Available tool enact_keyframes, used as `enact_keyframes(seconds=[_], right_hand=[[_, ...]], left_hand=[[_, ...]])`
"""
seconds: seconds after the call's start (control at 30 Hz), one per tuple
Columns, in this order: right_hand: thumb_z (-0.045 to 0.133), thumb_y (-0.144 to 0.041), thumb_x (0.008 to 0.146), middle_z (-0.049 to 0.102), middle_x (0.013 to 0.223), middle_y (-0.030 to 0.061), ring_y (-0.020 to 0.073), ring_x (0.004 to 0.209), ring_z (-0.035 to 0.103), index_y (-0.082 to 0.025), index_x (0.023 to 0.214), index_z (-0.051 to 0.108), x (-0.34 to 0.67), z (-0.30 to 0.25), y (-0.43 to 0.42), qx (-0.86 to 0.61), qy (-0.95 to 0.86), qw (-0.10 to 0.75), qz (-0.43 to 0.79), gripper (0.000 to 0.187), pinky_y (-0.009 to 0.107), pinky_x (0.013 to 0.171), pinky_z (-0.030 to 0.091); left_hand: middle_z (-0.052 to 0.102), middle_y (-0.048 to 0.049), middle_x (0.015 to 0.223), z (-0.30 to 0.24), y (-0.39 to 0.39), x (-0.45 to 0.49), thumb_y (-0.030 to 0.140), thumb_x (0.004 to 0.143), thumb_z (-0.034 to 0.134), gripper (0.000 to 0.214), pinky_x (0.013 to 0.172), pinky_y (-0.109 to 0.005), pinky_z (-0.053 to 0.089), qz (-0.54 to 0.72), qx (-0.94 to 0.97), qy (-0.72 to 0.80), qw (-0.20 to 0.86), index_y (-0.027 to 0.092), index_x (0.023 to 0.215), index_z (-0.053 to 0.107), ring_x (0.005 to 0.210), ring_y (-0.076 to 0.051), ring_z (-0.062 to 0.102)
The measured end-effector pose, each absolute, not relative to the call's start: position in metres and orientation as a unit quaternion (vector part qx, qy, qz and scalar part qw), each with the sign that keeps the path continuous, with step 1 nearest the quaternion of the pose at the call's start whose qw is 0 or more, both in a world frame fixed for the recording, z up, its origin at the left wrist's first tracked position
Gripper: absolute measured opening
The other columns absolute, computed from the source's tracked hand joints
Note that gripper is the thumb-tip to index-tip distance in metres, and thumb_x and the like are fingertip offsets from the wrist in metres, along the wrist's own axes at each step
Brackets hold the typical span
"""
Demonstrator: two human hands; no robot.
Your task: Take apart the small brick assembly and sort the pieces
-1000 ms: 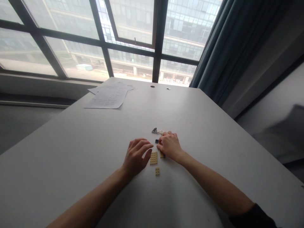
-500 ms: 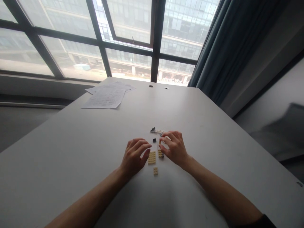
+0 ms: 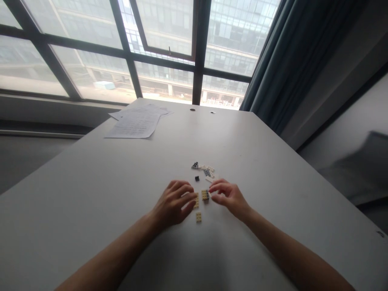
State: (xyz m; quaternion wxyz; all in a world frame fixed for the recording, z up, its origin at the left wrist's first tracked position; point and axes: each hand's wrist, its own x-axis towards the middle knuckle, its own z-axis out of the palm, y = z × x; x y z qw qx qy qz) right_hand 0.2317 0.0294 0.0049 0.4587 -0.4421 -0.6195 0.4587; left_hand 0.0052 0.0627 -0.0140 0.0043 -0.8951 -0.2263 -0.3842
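Observation:
My left hand (image 3: 176, 202) hovers over the left side of a tan studded plate (image 3: 197, 200), fingers loosely bent and a gap between thumb and forefinger. Part of that plate is hidden under it. My right hand (image 3: 228, 197) pinches what looks like a small, thin tan piece (image 3: 209, 194), mostly covered by the fingertips. Right beside those fingertips sits a small stack of tan and dark grey bricks (image 3: 205, 195). Nearer to me lies a smaller tan plate (image 3: 198, 217). A small black brick (image 3: 197, 178) lies beyond both hands.
Farther out, dark grey pieces (image 3: 195, 165), white pieces (image 3: 209, 168) and a blue-grey piece (image 3: 206, 172) lie loosely grouped. Paper sheets (image 3: 133, 123) rest at the far left of the white table (image 3: 121, 182). Windows and a dark curtain (image 3: 273, 81) stand behind.
My right hand has moved right and toward me, uncovering the stack and the white pieces. My left hand has shifted slightly right, over the larger tan plate.

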Motion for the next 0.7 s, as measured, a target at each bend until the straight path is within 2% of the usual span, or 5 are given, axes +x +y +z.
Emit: enact_keyframes(seconds=[0.1,0.23,0.37,0.7], right_hand=[[0.071,-0.027,0.072,0.063,0.099,0.0053,0.0216,0.097,0.052,-0.023,0.089,0.071,0.234,-0.008,0.015,-0.436,-0.789,0.359,0.243,0.018,0.038,0.089,0.039],[0.068,-0.029,0.076,0.064,0.103,0.0044,0.0220,0.098,0.050,-0.023,0.091,0.068,0.229,-0.024,0.006,-0.399,-0.867,0.276,0.114,0.017,0.040,0.089,0.037],[0.067,-0.030,0.076,0.063,0.105,0.0040,0.0217,0.099,0.050,-0.023,0.093,0.066,0.224,-0.028,0.007,-0.406,-0.870,0.267,0.083,0.018,0.038,0.087,0.036],[0.065,-0.033,0.079,0.063,0.108,0.0041,0.0220,0.102,0.050,-0.024,0.094,0.067,0.222,-0.026,0.006,-0.430,-0.862,0.249,0.101,0.018,0.039,0.088,0.036]], left_hand=[[0.063,-0.0054,0.083,-0.007,0.054,0.004,0.023,0.081,0.059,0.007,0.080,-0.036,0.042,-0.312,-0.937,-0.153,-0.014,0.019,0.086,0.062,0.088,-0.020,0.055],[0.061,-0.0064,0.082,-0.006,0.045,0.006,0.035,0.081,0.059,0.017,0.083,-0.039,0.041,-0.275,-0.953,-0.120,-0.039,0.019,0.080,0.061,0.085,-0.021,0.054],[0.061,-0.0056,0.081,-0.008,0.043,0.006,0.035,0.080,0.060,0.016,0.084,-0.040,0.040,-0.268,-0.954,-0.123,-0.050,0.020,0.085,0.062,0.084,-0.020,0.054],[0.062,-0.0055,0.083,-0.008,0.042,0.005,0.032,0.078,0.062,0.011,0.084,-0.039,0.043,-0.260,-0.953,-0.141,-0.064,0.022,0.083,0.063,0.085,-0.021,0.056]])
